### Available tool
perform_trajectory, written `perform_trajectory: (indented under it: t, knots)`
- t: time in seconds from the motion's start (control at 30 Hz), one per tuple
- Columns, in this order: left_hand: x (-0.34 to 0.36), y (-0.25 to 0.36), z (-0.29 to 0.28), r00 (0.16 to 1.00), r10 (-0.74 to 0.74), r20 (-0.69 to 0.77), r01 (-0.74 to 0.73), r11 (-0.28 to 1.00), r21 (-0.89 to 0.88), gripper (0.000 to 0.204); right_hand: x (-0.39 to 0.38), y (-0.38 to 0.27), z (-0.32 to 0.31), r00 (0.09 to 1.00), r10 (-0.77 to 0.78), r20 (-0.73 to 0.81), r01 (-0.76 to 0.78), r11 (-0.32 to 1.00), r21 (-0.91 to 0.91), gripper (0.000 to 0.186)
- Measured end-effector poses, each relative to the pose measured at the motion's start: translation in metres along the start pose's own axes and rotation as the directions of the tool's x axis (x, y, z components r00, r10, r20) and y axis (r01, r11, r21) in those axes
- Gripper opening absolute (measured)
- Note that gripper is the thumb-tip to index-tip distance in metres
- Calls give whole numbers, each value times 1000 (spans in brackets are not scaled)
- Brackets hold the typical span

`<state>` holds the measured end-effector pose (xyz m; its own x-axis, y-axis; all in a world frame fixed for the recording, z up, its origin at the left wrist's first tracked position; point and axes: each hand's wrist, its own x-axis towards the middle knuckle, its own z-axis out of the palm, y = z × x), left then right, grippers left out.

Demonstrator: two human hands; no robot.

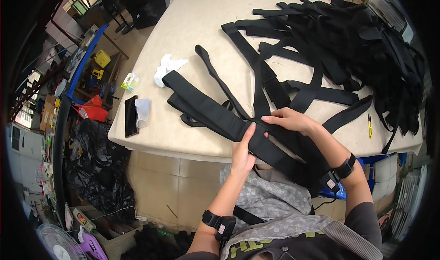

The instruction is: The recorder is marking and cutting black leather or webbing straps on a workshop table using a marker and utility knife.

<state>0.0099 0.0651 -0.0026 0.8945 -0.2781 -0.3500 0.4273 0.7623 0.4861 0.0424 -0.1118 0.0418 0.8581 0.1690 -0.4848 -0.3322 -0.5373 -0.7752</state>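
My left hand (243, 150) grips a wide, folded black strap (206, 114) at the table's near edge, its thumb pressed on top. The strap's looped far end lies toward the back left. Just right of it, my right hand (288, 121) is closed, thumb and forefinger on a narrower black strap (258, 95) where several straps cross. More black straps (316, 76) are spread loosely over the cream tabletop (192, 12), and their tails hang over the near edge by my lap.
A big heap of black straps (389, 63) covers the right side. A yellow cutter (370, 124), crumpled white paper (165, 69), a dark phone (130, 116) and a small green-white packet (130, 81) lie around the edges. Black bags (96, 163) and a fan (59, 246) stand left.
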Motion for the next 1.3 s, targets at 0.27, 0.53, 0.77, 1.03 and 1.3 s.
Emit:
perform_trajectory:
  t: [0.27, 0.53, 0.77, 1.03, 1.3]
  knots:
    - [-9, 6, -6, 993, -108, -51, 109, 994, 20, 28, 7, -16, -4, 969, -198, -149, 182, 976, -118, 33]
    - [16, -7, 0, 1000, -30, -6, 28, 978, -207, 41, -34, -17, 61, 698, -716, -26, 384, 404, -830, 28]
    - [12, -7, -20, 950, 95, 298, -36, 980, -198, 59, -42, -17, 73, 702, -699, -136, 500, 620, -605, 28]
    - [11, 2, 3, 996, 86, 21, -81, 983, -164, 52, -39, -15, 74, 671, -724, -159, 309, 468, -828, 19]
    - [5, 8, 7, 996, 1, 92, 2, 999, -36, 49, -42, -7, 79, 696, -690, -197, 262, 500, -826, 42]
